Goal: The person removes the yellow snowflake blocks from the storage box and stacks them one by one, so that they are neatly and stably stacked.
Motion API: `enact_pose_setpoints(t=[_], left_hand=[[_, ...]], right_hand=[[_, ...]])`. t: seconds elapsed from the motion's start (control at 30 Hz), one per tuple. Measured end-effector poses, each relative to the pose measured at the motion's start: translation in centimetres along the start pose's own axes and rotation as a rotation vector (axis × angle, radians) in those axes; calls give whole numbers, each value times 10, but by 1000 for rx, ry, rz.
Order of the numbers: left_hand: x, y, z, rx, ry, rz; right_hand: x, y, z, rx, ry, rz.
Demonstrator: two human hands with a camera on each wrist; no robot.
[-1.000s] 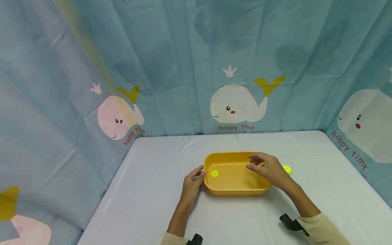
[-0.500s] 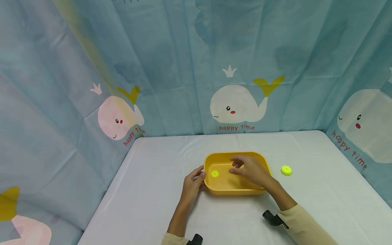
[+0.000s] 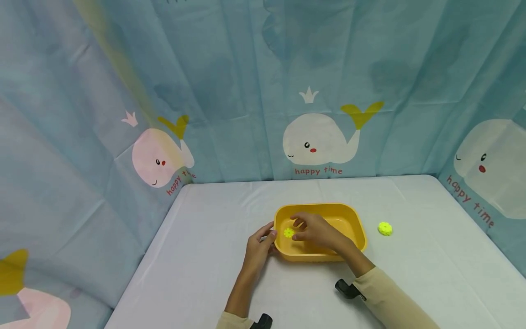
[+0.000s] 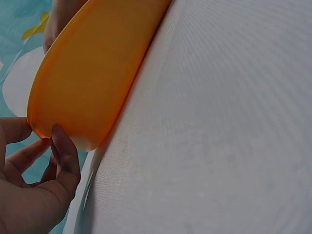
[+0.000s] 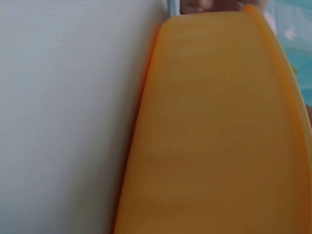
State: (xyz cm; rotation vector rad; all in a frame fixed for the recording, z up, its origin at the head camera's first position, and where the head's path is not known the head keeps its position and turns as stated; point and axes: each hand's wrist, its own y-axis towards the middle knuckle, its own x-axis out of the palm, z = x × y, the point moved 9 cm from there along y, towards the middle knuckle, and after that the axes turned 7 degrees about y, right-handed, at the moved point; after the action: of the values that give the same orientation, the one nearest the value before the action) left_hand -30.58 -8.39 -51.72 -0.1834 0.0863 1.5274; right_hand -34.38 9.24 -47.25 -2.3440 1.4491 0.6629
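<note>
In the head view a yellow plastic tray (image 3: pixel 343 224) sits on the table. My left hand (image 3: pixel 255 250) grips its left end, and the left wrist view has thumb and fingers (image 4: pixel 64 148) at the rim of that end. My right hand (image 3: pixel 318 230) reaches over the tray's inside, fingers curved with a gap to the thumb. Just left of those fingertips, a small neon-yellow flower-shaped piece (image 3: pixel 288 233) lies on the tray's floor. The tray's long outer wall (image 5: pixel 209 117) fills much of the right wrist view, where the right hand is mostly hidden.
A second neon-yellow piece (image 3: pixel 385 229), round with a bumpy edge, lies on the white tabletop (image 3: pixel 427 256) right of the tray. Behind the table hangs a blue curtain (image 3: pixel 238 114) printed with whales. Both sleeves have black wrist cameras (image 3: pixel 349 289).
My right hand has moved left across the tray, from its right end to beside the flower-shaped piece. The piece on the table has come into full sight. My left hand stays put.
</note>
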Motion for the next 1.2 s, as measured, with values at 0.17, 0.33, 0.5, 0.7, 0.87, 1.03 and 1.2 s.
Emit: enact_pose_setpoints(t=[0.17,0.33,0.5,0.7,0.87,1.03,1.2], left_hand=[[1,0,1,10,-5,-9],[1,1,0,11,0,-11],[1,1,0,20,6,-10],[0,1,1,16,11,-8],[0,1,2,24,9,-10],[0,1,1,18,5,-12],[0,1,1,15,7,-6]], right_hand=[[9,6,-1,5,-32,-21],[15,9,-1,0,-72,-51],[19,9,-2,-4,-93,-79],[20,12,-1,-22,-115,-76],[22,16,-1,-40,-130,-77],[25,20,0,-15,-156,-81],[27,23,2,10,-191,-89]])
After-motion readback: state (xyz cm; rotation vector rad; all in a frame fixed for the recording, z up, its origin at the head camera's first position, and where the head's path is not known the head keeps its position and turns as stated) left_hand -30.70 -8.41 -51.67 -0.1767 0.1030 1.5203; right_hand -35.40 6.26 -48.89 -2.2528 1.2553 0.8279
